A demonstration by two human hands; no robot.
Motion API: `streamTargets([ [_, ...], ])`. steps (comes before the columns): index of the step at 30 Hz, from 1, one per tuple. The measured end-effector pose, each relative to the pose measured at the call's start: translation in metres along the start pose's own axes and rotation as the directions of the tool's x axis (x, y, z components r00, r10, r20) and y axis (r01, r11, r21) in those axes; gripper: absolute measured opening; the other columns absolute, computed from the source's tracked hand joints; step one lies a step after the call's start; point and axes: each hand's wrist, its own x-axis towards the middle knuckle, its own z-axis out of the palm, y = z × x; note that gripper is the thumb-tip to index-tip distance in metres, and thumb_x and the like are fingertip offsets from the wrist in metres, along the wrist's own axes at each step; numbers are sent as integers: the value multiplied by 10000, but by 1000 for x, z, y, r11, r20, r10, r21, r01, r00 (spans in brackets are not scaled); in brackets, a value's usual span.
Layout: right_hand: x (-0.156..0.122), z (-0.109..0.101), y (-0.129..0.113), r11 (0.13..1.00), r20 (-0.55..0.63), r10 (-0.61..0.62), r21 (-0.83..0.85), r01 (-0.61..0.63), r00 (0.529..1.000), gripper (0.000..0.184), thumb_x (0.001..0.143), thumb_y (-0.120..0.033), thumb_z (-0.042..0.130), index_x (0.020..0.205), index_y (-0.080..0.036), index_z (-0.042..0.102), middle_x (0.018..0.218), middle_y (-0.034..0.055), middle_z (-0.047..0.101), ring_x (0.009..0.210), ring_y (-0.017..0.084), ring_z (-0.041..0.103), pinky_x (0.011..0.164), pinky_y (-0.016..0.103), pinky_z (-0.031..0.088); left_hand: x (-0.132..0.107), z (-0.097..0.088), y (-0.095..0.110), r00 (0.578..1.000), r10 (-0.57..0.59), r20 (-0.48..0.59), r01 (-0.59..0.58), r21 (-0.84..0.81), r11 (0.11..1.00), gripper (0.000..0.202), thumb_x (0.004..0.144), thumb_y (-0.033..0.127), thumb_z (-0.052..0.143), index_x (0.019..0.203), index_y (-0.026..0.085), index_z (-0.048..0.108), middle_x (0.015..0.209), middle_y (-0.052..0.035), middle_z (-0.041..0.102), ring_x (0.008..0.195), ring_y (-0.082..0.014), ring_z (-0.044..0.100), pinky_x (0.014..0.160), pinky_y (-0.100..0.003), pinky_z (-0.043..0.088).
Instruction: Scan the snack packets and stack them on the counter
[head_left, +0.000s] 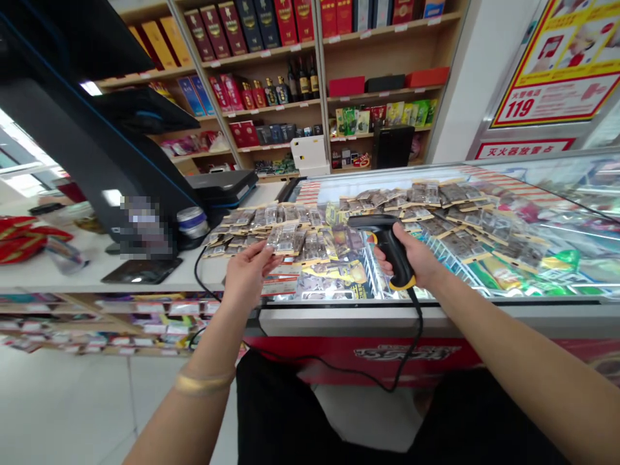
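My right hand (411, 255) is wrapped round the grip of a black and yellow barcode scanner (394, 248), its head pointing left above the glass top. From its base a black cable hangs down over the front edge. My left hand (252, 268) pinches the near left corner of a small clear packet (285, 239) with dark contents and a pale label. Around that packet lie several similar packets (242, 223) in rows. A larger pile of such packets (455, 210) spreads to the right of the scanner.
The packets rest on a glass-topped freezer (339, 313) with goods visible inside. A white counter (87, 271) adjoins on the left, bearing a dark monitor stand (121, 161), a round tub (192, 223) and a black printer-like box (227, 187). Shelves (271, 106) of boxes and bottles stand behind.
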Motion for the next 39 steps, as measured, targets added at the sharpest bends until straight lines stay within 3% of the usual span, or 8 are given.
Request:
streamTargets([
  [11, -9, 0, 1, 999, -145, 4, 48, 2, 989, 460, 1001, -601, 452, 993, -169, 611, 599, -4, 564, 410, 112, 462, 375, 214, 404, 24, 4, -12, 996, -74, -43, 76, 62, 995, 128, 866, -23, 652, 843, 101, 669, 637, 7, 684, 577, -76, 679, 671, -175, 590],
  [16, -8, 4, 0, 999, -131, 9, 45, -3, 991, 480, 993, -614, 467, 1077, -164, 611, 591, -14, 558, 417, 115, 461, 373, 211, 402, 29, -2, -15, 999, -4, -37, 15, 287, 958, 239, 875, 103, 698, 1109, 112, 651, 701, 1, 699, 587, -124, 684, 665, -246, 582],
  [19, -6, 4, -1, 999, -102, 17, 49, -12, 995, 496, 997, -630, 450, 1082, -169, 615, 594, -18, 555, 418, 112, 461, 377, 209, 408, 28, -6, -9, 993, 114, 26, -105, 629, 770, 423, 878, 276, 722, 1272, 164, 615, 783, -15, 703, 611, -189, 685, 664, -330, 576],
  [23, -7, 0, -3, 998, -73, 1, 63, 3, 997, 518, 988, -662, 443, 1025, -175, 614, 593, -15, 560, 418, 107, 470, 382, 204, 411, 19, -8, 2, 936, 332, 115, -229, 917, 327, 435, 887, 429, 673, 1249, 190, 652, 1019, -115, 709, 1032, -344, 676, 970, -513, 521],
  [26, -14, -10, -10, 996, -80, -57, 62, 62, 995, 520, 967, -677, 474, 1020, -179, 615, 608, -13, 556, 426, 106, 468, 382, 204, 408, 8, 1, 3, 861, 484, 157, -298, 927, 229, 388, 872, 414, 645, 1217, 237, 667, 1118, -115, 669, 1129, -356, 605, 998, -523, 497],
  [32, -50, -58, -37, 976, -154, -216, -6, 218, 964, 519, 915, -695, 560, 1006, -187, 614, 626, -17, 532, 460, 108, 460, 401, 206, 402, -6, 63, -22, 712, 538, 451, -670, 666, 328, 339, 849, 380, 637, 1132, 204, 701, 993, -53, 640, 662, -160, 540, 820, -353, 516],
  [36, -86, -99, -57, 951, -256, -308, -53, 305, 916, 506, 908, -689, 574, 973, -190, 621, 642, -15, 531, 470, 111, 459, 416, 222, 407, -27, 135, -54, 686, 362, 632, -720, 515, 465, 301, 865, 336, 649, 1124, 191, 702, 986, -51, 679, 639, -137, 572, 741, -303, 506],
  [39, -112, -129, -69, 934, -345, -350, -67, 350, 871, 499, 919, -676, 560, 950, -183, 633, 645, -8, 531, 473, 112, 449, 415, 227, 395, -51, 190, -78, 589, 232, 774, -773, 454, 444, 290, 880, 276, 663, 1144, 164, 704, 1072, -93, 713, 758, -170, 648, 796, -320, 524],
])
